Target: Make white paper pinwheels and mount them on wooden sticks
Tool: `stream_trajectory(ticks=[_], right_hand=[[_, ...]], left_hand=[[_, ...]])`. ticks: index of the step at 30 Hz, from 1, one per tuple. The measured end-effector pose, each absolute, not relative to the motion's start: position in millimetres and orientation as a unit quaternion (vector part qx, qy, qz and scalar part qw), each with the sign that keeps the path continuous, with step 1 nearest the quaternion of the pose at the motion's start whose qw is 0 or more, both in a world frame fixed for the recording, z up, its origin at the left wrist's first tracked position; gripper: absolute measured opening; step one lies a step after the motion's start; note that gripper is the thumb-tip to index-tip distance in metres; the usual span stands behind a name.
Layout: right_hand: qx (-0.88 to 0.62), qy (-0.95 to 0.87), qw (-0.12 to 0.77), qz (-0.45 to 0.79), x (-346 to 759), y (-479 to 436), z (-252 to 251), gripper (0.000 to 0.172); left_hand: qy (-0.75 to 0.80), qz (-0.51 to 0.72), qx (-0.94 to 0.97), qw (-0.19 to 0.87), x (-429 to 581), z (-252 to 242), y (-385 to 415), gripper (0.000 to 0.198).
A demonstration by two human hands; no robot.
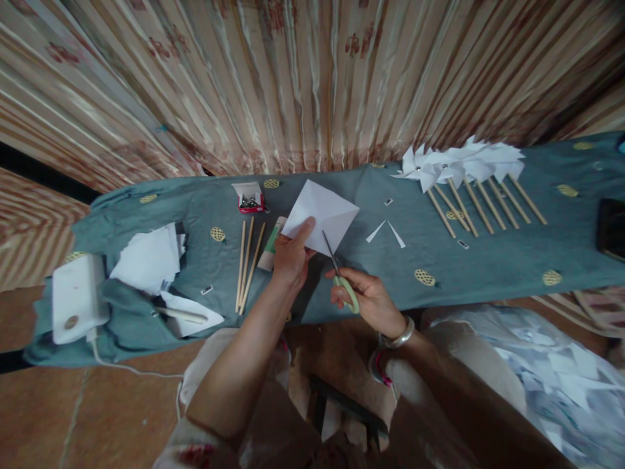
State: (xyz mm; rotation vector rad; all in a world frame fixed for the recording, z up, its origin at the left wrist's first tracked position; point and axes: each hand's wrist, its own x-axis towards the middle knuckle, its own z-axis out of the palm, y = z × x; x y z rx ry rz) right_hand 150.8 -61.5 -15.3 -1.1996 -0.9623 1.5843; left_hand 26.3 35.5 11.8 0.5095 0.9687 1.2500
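Observation:
Between thumb and fingers, my left hand (293, 256) grips a square sheet of white paper (326, 210), which shows faint crease lines. My right hand (368, 296) is closed around the pale green handles of a pair of scissors (347, 290). The scissor blades point up and left, at the paper's lower right edge. Just left of my left hand lies a green and beige tube (270, 245), partly hidden by the fingers. Two thin slivers of paper (385, 233) rest on the cloth to the right of the sheet.
Several paper pinwheels on wooden sticks (469, 170) lie at the right back. To the left are loose wooden sticks (244, 267), a small red box of metal pins (250, 200), stacked paper (146, 257) and a white power box (78, 296). A plastic bag of paper scraps (561, 371) stands lower right.

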Motion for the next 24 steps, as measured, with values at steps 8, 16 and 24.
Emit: stream_trajectory(ticks=[8,16,24], right_hand=[[-0.487,-0.393,0.451,0.636,150.6,-61.4,-14.9,0.043],[-0.486,-0.398,0.451,0.634,151.4,-61.3,-16.3,0.042],[-0.490,-0.408,0.448,0.627,152.2,-61.5,-16.5,0.044]], left_hand=[[0.433,0.553,0.208,0.681,27.5,11.4,35.7,0.014],[0.424,0.559,0.203,0.683,29.0,13.5,35.1,0.028],[0.417,0.556,0.200,0.691,30.4,14.2,32.9,0.023]])
